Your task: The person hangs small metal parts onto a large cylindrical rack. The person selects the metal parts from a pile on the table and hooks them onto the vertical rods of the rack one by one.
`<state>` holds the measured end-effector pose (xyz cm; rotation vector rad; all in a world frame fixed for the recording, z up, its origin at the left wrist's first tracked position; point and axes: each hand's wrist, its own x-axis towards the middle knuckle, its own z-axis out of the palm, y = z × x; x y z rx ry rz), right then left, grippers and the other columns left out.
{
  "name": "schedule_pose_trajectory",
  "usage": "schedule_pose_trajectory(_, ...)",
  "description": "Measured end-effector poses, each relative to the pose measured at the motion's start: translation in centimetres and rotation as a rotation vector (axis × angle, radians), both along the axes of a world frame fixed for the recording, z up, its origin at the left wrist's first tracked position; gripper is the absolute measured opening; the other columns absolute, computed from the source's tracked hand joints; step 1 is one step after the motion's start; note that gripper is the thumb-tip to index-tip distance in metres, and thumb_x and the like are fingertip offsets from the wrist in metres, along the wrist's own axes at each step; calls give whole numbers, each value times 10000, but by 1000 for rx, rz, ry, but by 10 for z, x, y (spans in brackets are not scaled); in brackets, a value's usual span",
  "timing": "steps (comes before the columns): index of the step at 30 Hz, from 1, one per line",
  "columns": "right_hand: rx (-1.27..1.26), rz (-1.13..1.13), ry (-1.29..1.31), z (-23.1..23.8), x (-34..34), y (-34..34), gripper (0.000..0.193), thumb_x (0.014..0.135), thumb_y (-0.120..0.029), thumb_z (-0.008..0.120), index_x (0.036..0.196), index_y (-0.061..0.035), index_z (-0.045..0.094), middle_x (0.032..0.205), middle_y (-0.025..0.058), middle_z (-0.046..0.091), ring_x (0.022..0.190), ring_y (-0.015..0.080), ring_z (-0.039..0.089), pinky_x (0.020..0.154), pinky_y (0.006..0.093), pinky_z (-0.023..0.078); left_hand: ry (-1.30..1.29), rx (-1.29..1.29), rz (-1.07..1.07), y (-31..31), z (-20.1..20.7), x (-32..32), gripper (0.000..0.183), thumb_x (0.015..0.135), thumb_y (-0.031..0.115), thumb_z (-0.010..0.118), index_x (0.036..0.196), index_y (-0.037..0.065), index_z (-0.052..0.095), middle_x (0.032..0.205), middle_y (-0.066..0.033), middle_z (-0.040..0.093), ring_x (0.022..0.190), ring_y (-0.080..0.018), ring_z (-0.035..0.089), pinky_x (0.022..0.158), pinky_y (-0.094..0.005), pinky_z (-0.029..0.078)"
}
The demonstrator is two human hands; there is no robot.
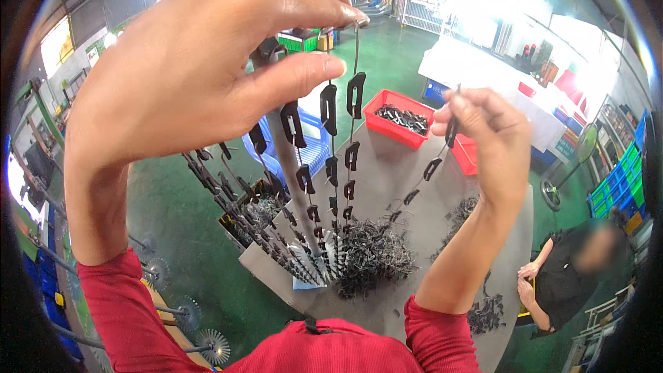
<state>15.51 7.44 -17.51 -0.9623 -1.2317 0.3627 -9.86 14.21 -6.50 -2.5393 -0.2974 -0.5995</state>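
Note:
My left hand is raised high beside a grey upright post. Its fingertips touch the top of a thin wire, while the thumb stands apart from them. Below hang several strands of small black slotted plastic pieces, spreading round the post. My right hand pinches the upper part of another strand of black slotted pieces, which slants down toward the table. Under the strands, a heap of loose black pieces lies on the grey table.
A red bin of black pieces stands at the table's far side, with a second red bin partly behind my right hand. A blue plastic chair is behind the post. At the right sits another person in dark clothes.

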Motion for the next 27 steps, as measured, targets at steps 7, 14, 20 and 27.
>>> schedule_pose_trajectory(7, -155, -359, -558, -7, -21, 11, 216, 838, -123, 641, 1025, -15, 656, 985, 164, 681, 875, 219, 681, 782, 320, 502, -99, -331, -112, 4, 4, -9, 634, 697, 361, 740, 1229, 61, 572, 1246, -145, 544, 1073, -278, 592, 821, -374, 497)
schedule_pose_trajectory(14, 128, 178, -182, 23, -75, 7, 196, 912, -65, 539, 1027, 56, 641, 902, 124, 674, 850, 146, 637, 745, 256, 503, -41, -227, -238, 5, 2, -15, 508, 716, 272, 730, 1143, 19, 620, 1146, -169, 599, 1051, -338, 601, 890, -381, 470)
schedule_pose_trajectory(20, 156, 146, -87, 30, -86, 6, 175, 893, -72, 560, 965, 67, 637, 760, 97, 649, 677, 145, 623, 636, 252, 499, -15, -228, -195, 4, 4, -18, 527, 731, 304, 731, 1146, 0, 614, 1131, -180, 608, 1049, -339, 601, 889, -382, 468)
schedule_pose_trajectory(27, 175, 52, 54, 18, -44, 1, 139, 883, -66, 583, 935, 44, 651, 720, 95, 644, 648, 164, 637, 600, 256, 513, -57, -171, -40, 2, 3, -15, 525, 765, 332, 706, 1167, 10, 606, 1144, -179, 604, 1085, -346, 577, 912, -394, 452)
